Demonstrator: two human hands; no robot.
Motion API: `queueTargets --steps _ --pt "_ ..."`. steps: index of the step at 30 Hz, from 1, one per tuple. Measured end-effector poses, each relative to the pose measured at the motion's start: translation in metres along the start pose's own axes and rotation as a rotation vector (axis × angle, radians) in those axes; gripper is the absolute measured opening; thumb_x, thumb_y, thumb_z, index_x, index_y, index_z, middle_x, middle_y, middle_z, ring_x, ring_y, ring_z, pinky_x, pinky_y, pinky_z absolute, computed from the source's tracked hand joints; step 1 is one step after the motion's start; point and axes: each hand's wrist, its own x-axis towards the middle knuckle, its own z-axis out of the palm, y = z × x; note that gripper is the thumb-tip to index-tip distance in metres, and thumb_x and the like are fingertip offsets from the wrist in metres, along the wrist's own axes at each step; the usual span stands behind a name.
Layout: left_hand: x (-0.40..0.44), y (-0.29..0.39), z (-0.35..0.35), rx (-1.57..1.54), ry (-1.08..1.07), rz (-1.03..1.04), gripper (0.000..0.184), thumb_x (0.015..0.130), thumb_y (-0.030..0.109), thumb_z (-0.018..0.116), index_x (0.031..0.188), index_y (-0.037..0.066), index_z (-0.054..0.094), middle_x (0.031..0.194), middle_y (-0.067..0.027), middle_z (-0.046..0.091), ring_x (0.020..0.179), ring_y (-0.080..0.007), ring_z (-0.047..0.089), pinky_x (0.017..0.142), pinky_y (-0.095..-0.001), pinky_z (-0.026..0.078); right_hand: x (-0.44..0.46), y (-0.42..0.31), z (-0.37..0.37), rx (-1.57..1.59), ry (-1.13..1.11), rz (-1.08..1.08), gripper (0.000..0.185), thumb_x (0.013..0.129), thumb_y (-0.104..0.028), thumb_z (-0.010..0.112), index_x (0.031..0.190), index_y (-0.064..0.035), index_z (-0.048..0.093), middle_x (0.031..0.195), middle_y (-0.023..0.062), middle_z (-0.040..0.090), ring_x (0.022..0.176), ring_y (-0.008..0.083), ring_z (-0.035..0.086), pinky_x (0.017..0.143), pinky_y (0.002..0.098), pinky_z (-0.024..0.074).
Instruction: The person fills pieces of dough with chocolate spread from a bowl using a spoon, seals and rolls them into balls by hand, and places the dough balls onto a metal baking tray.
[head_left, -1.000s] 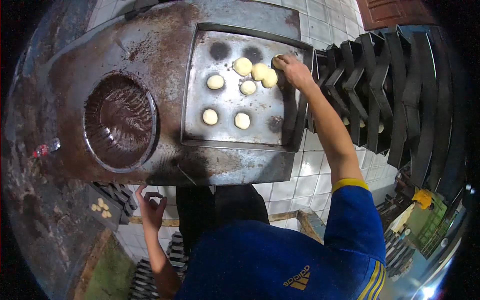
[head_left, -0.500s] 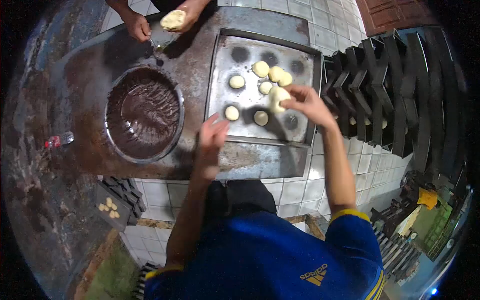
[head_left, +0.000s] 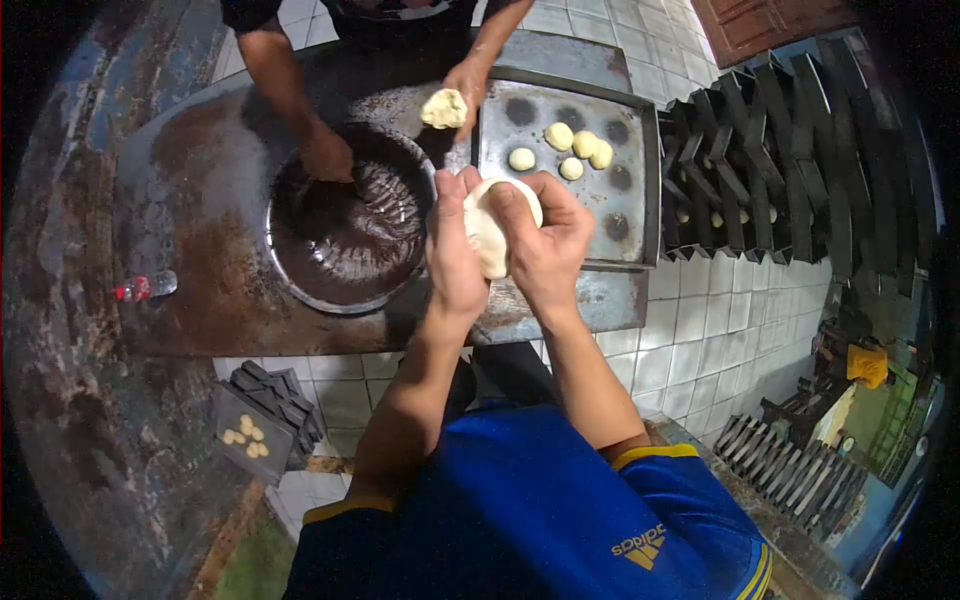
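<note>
A flattened, pale piece of dough is held up between my two hands, over the near left edge of the metal tray. My left hand supports its left side. On its right side, my right hand grips it with the thumb pressed on its face. Several round dough balls lie in the tray beyond my hands, some touching each other. The tray's near left part is hidden behind my hands.
Across the metal table, a co-worker has one hand in a bowl of dark paste and holds open dough in the other. A bottle lies at left. Stacked trays stand right; a dough tray sits low left.
My hands have come together on the dough, which moved left from over the tray. The co-worker has leaned in, one hand now inside the bowl. The view has shifted.
</note>
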Motion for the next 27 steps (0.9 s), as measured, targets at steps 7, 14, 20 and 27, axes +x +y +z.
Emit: queueTargets --steps 7,14,20,27 --pt "-0.024 0.056 -0.072 0.235 -0.089 0.167 0.034 0.112 0.040 0.056 0.098 0.009 0.058 0.084 0.0065 0.057 0.074 -0.0026 0.052 0.067 -0.0217 0.045 -0.020 -0.007 0.058 -0.009 -0.166 0.067 0.023 0.103 -0.017 0.073 0.093 0.0035 0.077 0.082 0.0014 0.074 0.073 0.0037 0.061 0.062 0.0224 0.0481" --pt "-0.027 0.065 -0.145 0.332 -0.219 0.232 0.037 0.104 0.045 0.063 0.101 0.009 0.056 0.099 -0.0076 0.071 0.083 -0.0099 0.063 0.073 -0.0260 0.052 -0.041 -0.066 0.087 -0.006 -0.612 0.466 0.026 0.104 -0.024 0.071 0.103 0.0004 0.079 0.090 0.0054 0.076 0.079 0.0107 0.069 0.068 0.0266 0.0533" --pt "-0.061 0.057 -0.182 0.660 -0.487 0.272 0.065 0.080 0.015 0.091 0.135 0.003 0.059 0.127 -0.0087 0.068 0.115 -0.0203 0.066 0.099 -0.0369 0.054 -0.052 -0.021 0.089 -0.721 -0.505 -0.002 0.034 0.105 -0.031 0.063 0.108 -0.0003 0.078 0.095 0.0167 0.065 0.090 0.0365 0.067 0.082 0.0436 0.0528" --pt "-0.075 0.072 -0.275 1.287 -0.235 0.475 0.057 0.077 0.015 0.088 0.128 0.002 0.064 0.117 -0.0154 0.073 0.107 -0.0287 0.071 0.097 -0.0393 0.057 -0.171 0.287 -0.072 -1.461 -0.400 -0.012 0.027 0.103 -0.023 0.064 0.111 0.0027 0.063 0.096 0.0237 0.072 0.097 0.0464 0.070 0.085 0.0539 0.0559"
